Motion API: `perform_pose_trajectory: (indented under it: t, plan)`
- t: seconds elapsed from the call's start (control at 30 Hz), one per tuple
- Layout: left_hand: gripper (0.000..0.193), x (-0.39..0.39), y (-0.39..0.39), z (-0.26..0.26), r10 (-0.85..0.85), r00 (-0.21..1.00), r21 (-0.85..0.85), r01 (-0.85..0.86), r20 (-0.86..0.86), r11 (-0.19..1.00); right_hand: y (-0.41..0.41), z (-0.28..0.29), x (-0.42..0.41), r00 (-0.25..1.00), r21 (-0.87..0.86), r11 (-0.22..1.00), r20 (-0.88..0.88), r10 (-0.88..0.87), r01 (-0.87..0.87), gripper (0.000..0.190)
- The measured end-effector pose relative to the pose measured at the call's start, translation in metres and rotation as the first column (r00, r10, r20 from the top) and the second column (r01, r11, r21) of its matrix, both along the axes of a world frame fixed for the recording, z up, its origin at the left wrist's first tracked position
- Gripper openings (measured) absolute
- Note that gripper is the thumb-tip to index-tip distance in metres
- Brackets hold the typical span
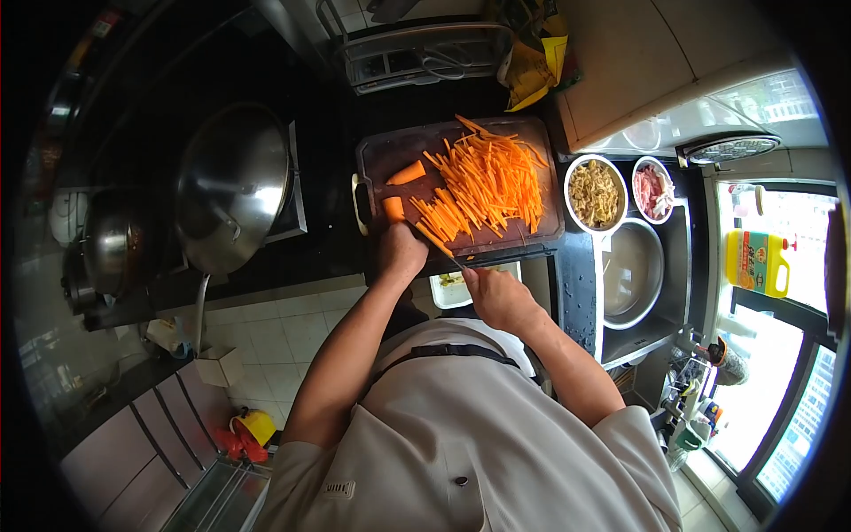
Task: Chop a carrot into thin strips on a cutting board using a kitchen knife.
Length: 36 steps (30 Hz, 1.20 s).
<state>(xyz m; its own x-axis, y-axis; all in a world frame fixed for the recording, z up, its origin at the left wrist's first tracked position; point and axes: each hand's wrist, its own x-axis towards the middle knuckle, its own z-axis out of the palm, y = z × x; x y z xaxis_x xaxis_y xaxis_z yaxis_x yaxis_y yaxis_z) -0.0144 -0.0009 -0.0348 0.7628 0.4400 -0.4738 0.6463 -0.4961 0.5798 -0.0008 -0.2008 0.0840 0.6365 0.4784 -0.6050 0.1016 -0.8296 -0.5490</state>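
A dark cutting board (pixel 392 143) lies before me with a large pile of carrot strips (pixel 495 179) on it. My right hand (pixel 503 296), at the board's near edge, is closed round the handle of a kitchen knife (pixel 457 262); its blade points up and left beside the nearest strips. My left hand (pixel 403 249) rests at the board's near left edge, its fingers by the blade's far end; what is under the fingertips is hidden. A cut carrot piece (pixel 393 209) stands just beyond that hand. Farther back lies a tapered carrot end (pixel 407 174).
Right of the board are a bowl of brown shreds (pixel 596 194), a bowl of sliced raw meat (pixel 653 191) and a sink holding a metal basin (pixel 631 274). A lidded wok (pixel 233 189) stands left. Behind is a metal rack (pixel 425 33); below the counter edge, a white tray (pixel 442 300).
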Motion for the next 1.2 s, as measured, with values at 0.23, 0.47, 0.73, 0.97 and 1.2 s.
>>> perform_pose_trajectory:
  t: [0.23,0.47,0.73,0.97,1.2]
  plan:
    - [0.018,-0.005,0.002,-0.003,-0.006,0.996,-0.041,0.01,0.088,0.999,0.005,-0.032,0.004,0.996,0.11,0.993,0.074,-0.045,0.037,0.059]
    - [0.019,-0.025,0.008,0.008,0.081,0.989,-0.193,-0.055,0.124,0.98,-0.008,-0.015,0.017,0.956,0.242,0.94,0.109,-0.273,0.241,0.054]
    - [0.016,-0.033,0.04,0.025,0.247,0.894,0.022,-0.275,0.373,0.961,-0.032,-0.01,0.018,0.997,0.22,0.973,-0.066,-0.05,0.063,0.052]
    - [0.025,-0.035,0.039,0.01,0.15,0.963,0.114,-0.178,0.223,0.977,-0.024,0.008,0.04,0.983,0.001,0.988,-0.095,-0.155,0.156,0.057]
    - [0.038,-0.014,0.034,0.027,0.098,0.987,0.181,-0.119,0.124,0.976,-0.029,-0.024,0.052,0.906,0.109,0.911,-0.198,-0.373,0.399,0.066]
